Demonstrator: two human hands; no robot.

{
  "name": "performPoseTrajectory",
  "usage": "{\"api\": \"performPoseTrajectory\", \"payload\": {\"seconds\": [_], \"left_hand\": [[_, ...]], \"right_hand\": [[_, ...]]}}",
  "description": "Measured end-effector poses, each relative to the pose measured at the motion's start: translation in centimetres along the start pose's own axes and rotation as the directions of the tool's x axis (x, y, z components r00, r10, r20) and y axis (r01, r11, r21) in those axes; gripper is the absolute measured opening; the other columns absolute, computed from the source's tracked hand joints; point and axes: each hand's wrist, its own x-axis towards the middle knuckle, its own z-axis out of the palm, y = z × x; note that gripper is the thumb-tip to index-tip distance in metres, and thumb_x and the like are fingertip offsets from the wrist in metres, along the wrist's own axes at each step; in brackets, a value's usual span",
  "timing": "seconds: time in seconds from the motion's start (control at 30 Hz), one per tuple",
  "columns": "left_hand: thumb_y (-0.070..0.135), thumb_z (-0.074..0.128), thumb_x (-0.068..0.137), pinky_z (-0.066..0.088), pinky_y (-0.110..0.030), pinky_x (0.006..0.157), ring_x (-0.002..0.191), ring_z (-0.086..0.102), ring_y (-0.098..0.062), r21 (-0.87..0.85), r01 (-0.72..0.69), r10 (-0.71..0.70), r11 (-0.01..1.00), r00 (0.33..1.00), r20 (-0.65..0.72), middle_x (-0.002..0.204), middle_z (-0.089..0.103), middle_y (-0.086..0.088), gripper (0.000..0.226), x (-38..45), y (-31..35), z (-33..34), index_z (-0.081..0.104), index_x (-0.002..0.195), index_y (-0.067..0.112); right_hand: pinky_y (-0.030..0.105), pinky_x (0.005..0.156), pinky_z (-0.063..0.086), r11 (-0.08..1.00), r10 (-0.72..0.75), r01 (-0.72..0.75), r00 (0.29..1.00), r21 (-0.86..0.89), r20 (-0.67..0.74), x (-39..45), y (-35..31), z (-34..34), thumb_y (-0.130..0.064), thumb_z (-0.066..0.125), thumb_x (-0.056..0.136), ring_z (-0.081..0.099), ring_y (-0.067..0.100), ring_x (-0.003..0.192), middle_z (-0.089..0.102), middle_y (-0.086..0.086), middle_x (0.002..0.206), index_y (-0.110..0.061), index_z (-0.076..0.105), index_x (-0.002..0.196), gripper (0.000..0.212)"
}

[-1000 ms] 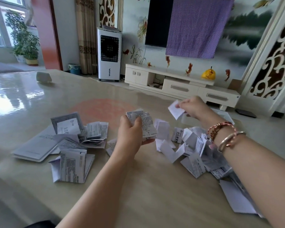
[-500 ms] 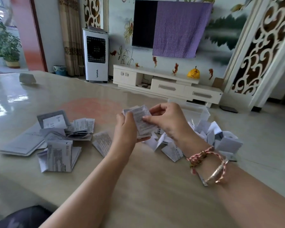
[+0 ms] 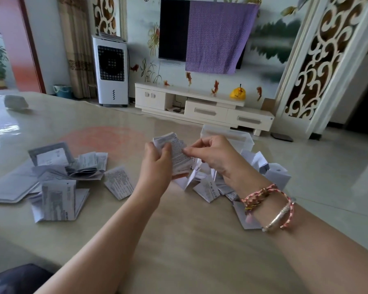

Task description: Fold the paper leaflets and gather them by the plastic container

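Note:
My left hand [image 3: 155, 166] grips a small stack of printed paper leaflets [image 3: 176, 153], held upright above the table. My right hand [image 3: 212, 155] pinches the stack's right edge with thumb and fingertips. Behind my right hand stands a clear plastic container [image 3: 227, 134], partly hidden. A heap of folded white leaflets [image 3: 206, 187] lies in front of and beside the container, under my right wrist. A second spread of unfolded leaflets [image 3: 57, 183] lies on the table to the left.
The glossy beige table [image 3: 179, 240] runs to its far edge near the container. One loose leaflet [image 3: 118, 182] lies between the two piles. A small grey object [image 3: 16, 101] sits at the far left of the table.
My right hand let go of a folded leaflet by the container and came back to the stack in my left hand, where it now pinches the edge. The camera view shifted right.

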Motion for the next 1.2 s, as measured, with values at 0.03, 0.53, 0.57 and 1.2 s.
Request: {"api": "performPoseTrajectory", "payload": {"seconds": [0.03, 0.53, 0.57, 1.2], "left_hand": [[0.022, 0.046, 0.100, 0.060, -0.042, 0.065, 0.080, 0.071, -0.025, -0.005, 0.007, -0.007, 1.000, 1.000, 0.003, 0.108, 0.063, -0.017, 0.019, -0.2, 0.0, 0.1, 0.044, 0.113, 0.008], [0.017, 0.045, 0.100, 0.060, -0.037, 0.055, 0.075, 0.067, -0.020, 0.012, 0.115, -0.116, 0.993, 0.980, 0.164, 0.112, 0.059, -0.017, 0.022, -5.9, -0.8, 3.3, 0.046, 0.119, 0.005], [0.018, 0.045, 0.100, 0.060, -0.036, 0.055, 0.075, 0.067, -0.021, 0.012, 0.120, -0.120, 0.993, 0.978, 0.170, 0.112, 0.059, -0.017, 0.024, -6.2, -0.7, 3.6, 0.046, 0.121, 0.005], [0.021, 0.046, 0.100, 0.060, -0.046, 0.065, 0.093, 0.068, -0.030, 0.123, 0.079, -0.095, 0.989, 0.987, 0.129, 0.117, 0.059, -0.017, 0.022, -8.3, 1.1, 4.4, 0.044, 0.119, 0.008]], "right_hand": [[0.005, 0.043, 0.035, 1.000, -0.003, 0.003, 1.000, -0.007, 0.001, -0.1, 0.1, 0.0, -0.017, 0.075, 0.081, 0.050, -0.005, 0.048, 0.059, -0.003, 0.068, -0.004, 0.068, 0.083, 0.015], [0.030, 0.087, 0.044, 0.921, -0.047, -0.106, 0.925, -0.374, -0.378, -4.3, 8.5, -13.0, -0.016, 0.071, 0.079, 0.052, 0.016, 0.098, 0.060, -0.003, 0.100, -0.022, 0.065, 0.094, 0.018], [0.032, 0.088, 0.043, 0.910, 0.005, -0.161, 0.926, -0.381, -0.378, -4.5, 9.2, -13.8, -0.019, 0.074, 0.077, 0.051, 0.019, 0.102, 0.059, 0.000, 0.104, -0.021, 0.064, 0.097, 0.022], [0.019, 0.054, 0.040, 0.972, -0.095, 0.093, 0.995, 0.217, -0.001, -9.6, 1.3, -8.6, -0.020, 0.066, 0.088, 0.062, 0.004, 0.062, 0.069, -0.002, 0.072, -0.015, 0.068, 0.088, 0.005]]}}
